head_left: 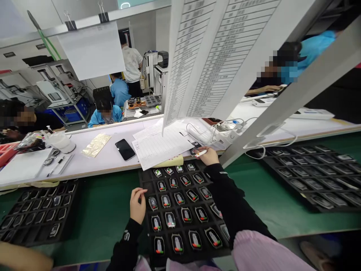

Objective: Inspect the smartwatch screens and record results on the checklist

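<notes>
green worktop (104, 214) is spread under the hands, backed by a raised white shelf (87, 163), beyond which a workroom is seen with blue-clad co-workers (120, 90) and equipment stands (64, 94). on the worktop, directly before the person, a black tray (146, 242) is set, its compartments filled with watch-like devices (186, 215), most with screens lit in white, red or green. by the left hand (138, 205), the tray's left edge is overlapped; its fingers are loosely curved and released, though whether the tray is touched cannot be told. by the right hand (209, 156), a white pen-like stick (201, 153) is grasped at the shelf's front edge, just beside a small dark object (195, 147). on the shelf, printed sheets (160, 145) are laid, one corner projecting past the edge, with a phone (125, 149) to their left. green strips are left exposed between the middle tray and the left tray (39, 216), and wider toward the right tray (310, 173). room above is narrowed by hanging sheets (208, 56) and a slanted metal post (287, 98); at lower left, a bare forearm (22, 258) is seen.
</notes>
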Demonstrator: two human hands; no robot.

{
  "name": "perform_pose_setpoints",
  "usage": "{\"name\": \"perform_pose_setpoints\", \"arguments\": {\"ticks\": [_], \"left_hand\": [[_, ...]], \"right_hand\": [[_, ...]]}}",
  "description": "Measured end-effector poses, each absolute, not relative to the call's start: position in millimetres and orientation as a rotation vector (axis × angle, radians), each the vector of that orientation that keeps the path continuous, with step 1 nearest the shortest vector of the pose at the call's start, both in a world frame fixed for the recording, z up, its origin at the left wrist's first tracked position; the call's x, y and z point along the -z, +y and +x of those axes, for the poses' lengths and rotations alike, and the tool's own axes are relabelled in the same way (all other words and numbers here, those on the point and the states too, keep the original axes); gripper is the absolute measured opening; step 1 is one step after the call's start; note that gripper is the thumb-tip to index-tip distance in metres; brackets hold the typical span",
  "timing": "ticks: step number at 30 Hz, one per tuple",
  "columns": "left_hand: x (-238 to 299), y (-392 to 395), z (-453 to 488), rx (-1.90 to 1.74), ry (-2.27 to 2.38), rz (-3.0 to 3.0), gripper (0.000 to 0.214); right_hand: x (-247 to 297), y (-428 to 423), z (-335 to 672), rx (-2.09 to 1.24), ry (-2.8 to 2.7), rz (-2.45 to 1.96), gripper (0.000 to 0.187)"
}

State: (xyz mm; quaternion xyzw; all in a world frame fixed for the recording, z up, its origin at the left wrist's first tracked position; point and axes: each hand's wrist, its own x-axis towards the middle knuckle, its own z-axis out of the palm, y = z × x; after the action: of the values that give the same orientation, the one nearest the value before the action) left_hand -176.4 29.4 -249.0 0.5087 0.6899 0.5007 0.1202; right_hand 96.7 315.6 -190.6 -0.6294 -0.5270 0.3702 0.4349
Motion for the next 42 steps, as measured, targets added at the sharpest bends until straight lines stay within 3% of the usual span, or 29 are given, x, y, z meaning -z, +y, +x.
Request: {"name": "perform_pose_setpoints", "arguments": {"ticks": [10, 18, 21, 26, 30, 36, 42], "left_hand": [[268, -75, -194, -1.552, 2.363, 1.125, 0.026], [263, -90, -151, -1.612, 2.416, 1.010, 0.027], [262, -89, -134, -1.619, 2.398, 1.009, 0.028], [260, -94, -115, -1.623, 2.379, 0.989, 0.028], [258, -105, -110, -1.627, 2.397, 0.955, 0.029], [262, -131, -111, -1.656, 2.447, 0.866, 0.030], [275, -163, -114, -1.666, 2.501, 0.744, 0.034]], "right_hand": [[183, 310, 102, -0.770, -1.575, -1.527, 0.019], [185, 294, 106, -0.563, -1.688, -1.527, 0.027], [185, 278, 88, -0.582, -1.941, -1.355, 0.032], [185, 255, 27, -0.583, -2.409, -0.763, 0.022], [183, 253, -22, -0.629, -2.510, -0.594, 0.032], [181, 260, -47, -0.702, -2.413, -0.630, 0.025], [147, 280, -41, -0.644, -1.898, -0.847, 0.025]]}}
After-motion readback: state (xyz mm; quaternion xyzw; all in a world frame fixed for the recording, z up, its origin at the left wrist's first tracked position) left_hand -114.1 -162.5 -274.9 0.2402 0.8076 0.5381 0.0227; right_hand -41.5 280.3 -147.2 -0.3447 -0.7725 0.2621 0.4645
